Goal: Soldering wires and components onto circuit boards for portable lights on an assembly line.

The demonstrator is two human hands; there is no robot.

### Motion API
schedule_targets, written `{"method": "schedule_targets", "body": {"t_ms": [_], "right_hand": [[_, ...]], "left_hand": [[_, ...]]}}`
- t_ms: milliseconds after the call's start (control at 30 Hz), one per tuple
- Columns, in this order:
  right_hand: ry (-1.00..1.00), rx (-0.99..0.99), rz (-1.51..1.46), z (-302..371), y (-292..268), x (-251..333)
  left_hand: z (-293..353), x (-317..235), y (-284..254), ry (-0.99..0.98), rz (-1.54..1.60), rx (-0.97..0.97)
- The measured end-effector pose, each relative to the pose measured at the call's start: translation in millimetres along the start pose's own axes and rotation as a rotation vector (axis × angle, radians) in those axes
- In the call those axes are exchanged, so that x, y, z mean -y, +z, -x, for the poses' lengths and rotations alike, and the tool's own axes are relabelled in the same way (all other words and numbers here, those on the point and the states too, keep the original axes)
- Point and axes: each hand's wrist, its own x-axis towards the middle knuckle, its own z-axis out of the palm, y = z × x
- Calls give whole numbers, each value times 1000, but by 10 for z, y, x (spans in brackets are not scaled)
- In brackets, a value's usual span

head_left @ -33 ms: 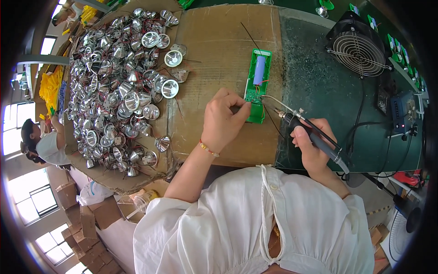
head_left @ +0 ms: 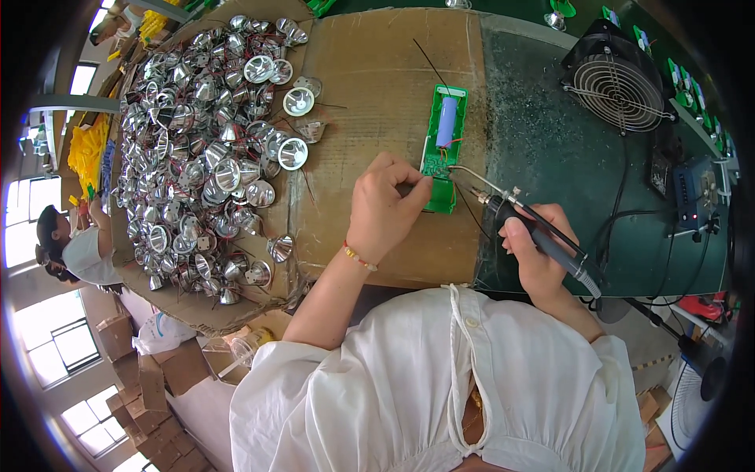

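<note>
A long green plastic housing (head_left: 443, 197) lies on the cardboard, with a purple cylindrical battery cell (head_left: 447, 123) in its upper part. Below the cell sits a small green circuit board (head_left: 436, 164) with thin wires. My left hand (head_left: 388, 197) is closed in a pinch at the board's left edge; whatever its fingertips hold is hidden. In my right hand (head_left: 543, 245) is a soldering iron (head_left: 543, 236), gripped like a pen. Its bare tip points at the housing from the right, and the thin metal feed tube (head_left: 481, 178) fixed to it reaches the board.
Shiny reflector cups (head_left: 227, 174) with wires fill a cardboard tray (head_left: 208, 318) on the left. To the right stand a black fan (head_left: 619, 90) with a wire grille and a blue control box (head_left: 697, 194) with cables. Another person (head_left: 79, 240) is at far left.
The soldering iron and my right hand have shifted very slightly to the left. My left hand and the green housing stay in place.
</note>
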Motion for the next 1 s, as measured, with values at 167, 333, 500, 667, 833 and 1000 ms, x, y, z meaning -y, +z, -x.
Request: {"method": "schedule_targets", "body": {"t_ms": [167,333,500,667,833,1000], "right_hand": [[-8,59,45,-13,-8,-57],[52,-17,-17,16,-11,6],[29,-80,-95,-9,-38,-35],[54,-61,-100,24,-61,-52],[56,-65,-141,39,-94,-39],[60,-61,-105,44,-110,-38]], "left_hand": [[-1,24,2,28,-15,-4],[-14,-11,20,23,-4,-3],[-20,59,25,7,-1,-1],[-26,14,-6,-21,-65,47],[47,-30,-100,32,-118,70],[240,36,-337,127,82,106]]}}
